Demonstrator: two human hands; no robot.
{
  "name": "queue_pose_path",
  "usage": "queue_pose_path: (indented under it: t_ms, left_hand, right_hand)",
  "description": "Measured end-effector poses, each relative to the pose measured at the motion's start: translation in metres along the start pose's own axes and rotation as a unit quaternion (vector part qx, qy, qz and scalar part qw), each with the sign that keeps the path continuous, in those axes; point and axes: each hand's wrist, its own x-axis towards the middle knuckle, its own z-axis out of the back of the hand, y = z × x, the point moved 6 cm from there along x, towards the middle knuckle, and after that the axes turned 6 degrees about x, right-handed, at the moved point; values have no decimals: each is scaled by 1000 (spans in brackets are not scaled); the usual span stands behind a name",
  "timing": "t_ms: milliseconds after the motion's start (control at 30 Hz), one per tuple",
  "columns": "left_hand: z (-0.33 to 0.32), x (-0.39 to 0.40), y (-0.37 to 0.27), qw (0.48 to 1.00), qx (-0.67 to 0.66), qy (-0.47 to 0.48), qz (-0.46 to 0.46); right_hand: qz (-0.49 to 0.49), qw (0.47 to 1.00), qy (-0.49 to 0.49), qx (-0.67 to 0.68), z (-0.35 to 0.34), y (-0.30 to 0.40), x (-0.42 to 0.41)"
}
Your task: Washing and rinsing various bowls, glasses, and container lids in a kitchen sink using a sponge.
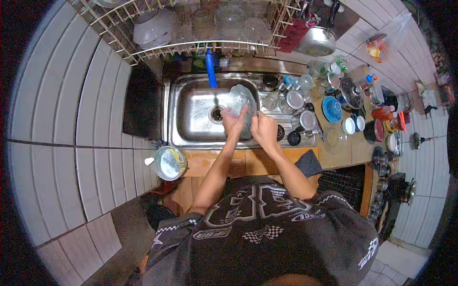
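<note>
Over the right side of the stainless steel sink (189, 128) I hold a clear, wet-looking dish (240, 94), tilted up on edge. It could be glass or plastic. My left hand (234, 121) lies against its near left face with the fingers spread across it. At the dish's right edge, my right hand (264, 129) is curled with its fingertips on the rim. Left of my hands is the sink drain (217, 114). A blue faucet spout (211, 69) hangs over the basin; I cannot make out running water.
Glass jars (295, 100) crowd the ribbed drainboard at right. Beyond stand a blue cup and saucer (332, 109), white cups and a glass lid (351, 92). A soapy tub (171, 163) sits at the left front corner, a dark cloth (308, 163) at right. A wire dish rack (200, 43) hangs above.
</note>
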Motion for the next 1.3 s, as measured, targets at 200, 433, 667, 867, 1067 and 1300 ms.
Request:
queue_pose_path:
  t_ms: [200, 433, 667, 867, 1067, 1300]
  left_hand:
    - [5, -11, -20, 992, 117, 45, 16]
    - [47, -14, 5, 978, 200, -54, -33]
    - [47, -6, 0, 992, 122, -18, 15]
    - [4, -34, -16, 878, -305, 279, 242]
    - [19, -43, -45, 941, -212, 198, 173]
    - [19, -34, -35, 963, -239, 72, 101]
  right_hand:
    - [-37, 998, -53, 12, 14, -26, -4]
    - [-49, 992, -103, 46, 33, -51, 10]
    - [-95, 984, -96, 118, 40, -44, 8]
    - [-52, 987, -101, 114, 19, -67, -1]
    - [-67, 993, 2, 97, 28, -43, -3]
    - [31, 980, -73, 181, -1, -63, -12]
